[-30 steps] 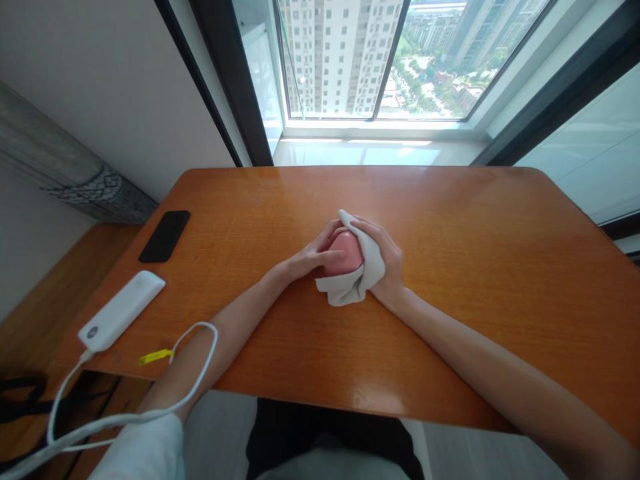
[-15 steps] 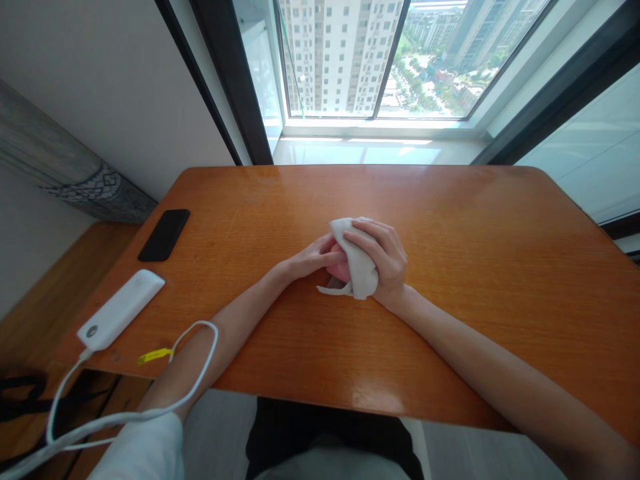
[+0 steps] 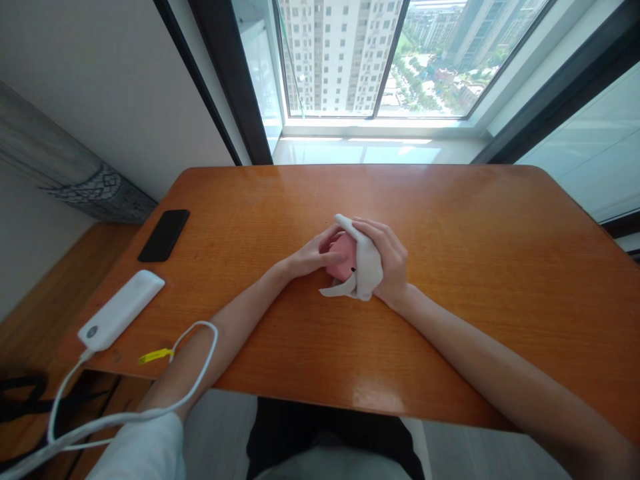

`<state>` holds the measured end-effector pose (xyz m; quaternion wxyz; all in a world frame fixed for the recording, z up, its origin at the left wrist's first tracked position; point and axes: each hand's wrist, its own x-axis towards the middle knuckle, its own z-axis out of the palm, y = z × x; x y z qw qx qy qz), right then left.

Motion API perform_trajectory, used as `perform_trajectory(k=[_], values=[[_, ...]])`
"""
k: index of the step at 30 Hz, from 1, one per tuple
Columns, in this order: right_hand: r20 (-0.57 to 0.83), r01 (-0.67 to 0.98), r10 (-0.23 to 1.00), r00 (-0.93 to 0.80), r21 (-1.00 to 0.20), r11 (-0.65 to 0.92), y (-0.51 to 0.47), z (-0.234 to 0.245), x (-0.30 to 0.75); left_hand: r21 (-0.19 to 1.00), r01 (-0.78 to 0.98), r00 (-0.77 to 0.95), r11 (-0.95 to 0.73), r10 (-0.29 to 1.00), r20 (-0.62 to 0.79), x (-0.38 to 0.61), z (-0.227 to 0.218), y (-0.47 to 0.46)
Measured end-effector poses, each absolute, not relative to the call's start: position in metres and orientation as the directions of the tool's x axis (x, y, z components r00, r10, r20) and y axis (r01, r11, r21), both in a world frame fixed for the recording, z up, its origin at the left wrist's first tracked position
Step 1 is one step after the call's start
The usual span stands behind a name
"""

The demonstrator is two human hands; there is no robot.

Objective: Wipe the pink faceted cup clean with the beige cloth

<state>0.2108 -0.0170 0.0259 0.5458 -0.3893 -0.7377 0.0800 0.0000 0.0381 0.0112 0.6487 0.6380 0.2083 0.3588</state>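
Note:
Over the middle of the wooden table, my left hand (image 3: 316, 255) is closed around the left side of a small rounded pink object (image 3: 343, 257). A small dark spot shows on the pink surface, but its exact kind is unclear. My right hand (image 3: 391, 259) presses a white cloth (image 3: 369, 263) around the object's right side, its fingers bent over the cloth's top. One strip of the cloth hangs out toward the lower left, under the pink object. The right part of the object is hidden by the cloth.
A black phone (image 3: 164, 235) lies at the table's left edge. Nearer me is a white power bank (image 3: 121, 310) with a white cable (image 3: 135, 415) that runs over my left forearm and carries a yellow tag (image 3: 155, 356). A window (image 3: 375, 67) stands beyond the wooden table (image 3: 480, 280).
The cloth has shifted right with my right fingers, baring more of the pink object and its dark spot. My left hand keeps its hold in nearly the same place.

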Motion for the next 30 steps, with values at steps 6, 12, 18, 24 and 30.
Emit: perform_trajectory(k=[6,12,18,24,30], values=[[0.838,0.493,0.489,-0.242,-0.327,0.806,-0.022,0.031,0.21,0.988,-0.122,0.674,-0.094,0.723,0.152,-0.001,0.006,0.039],[0.452,0.322,0.892,-0.008,-0.843,0.431,-0.007,0.025,0.212,0.986,-0.133,0.647,-0.098,0.746,0.161,-0.001,0.018,0.039],[0.547,0.392,0.837,-0.028,-0.764,0.512,-0.009,0.022,0.214,0.979,-0.175,0.673,-0.107,0.713,0.198,-0.001,0.016,0.04],[0.812,0.503,0.521,-0.262,-0.346,0.792,-0.019,0.029,0.216,0.972,-0.195,0.668,-0.13,0.708,0.229,0.001,0.004,0.041],[0.639,0.407,0.766,-0.068,-0.684,0.606,-0.014,0.03,0.211,0.978,-0.153,0.646,-0.143,0.734,0.208,-0.001,0.011,0.04]])
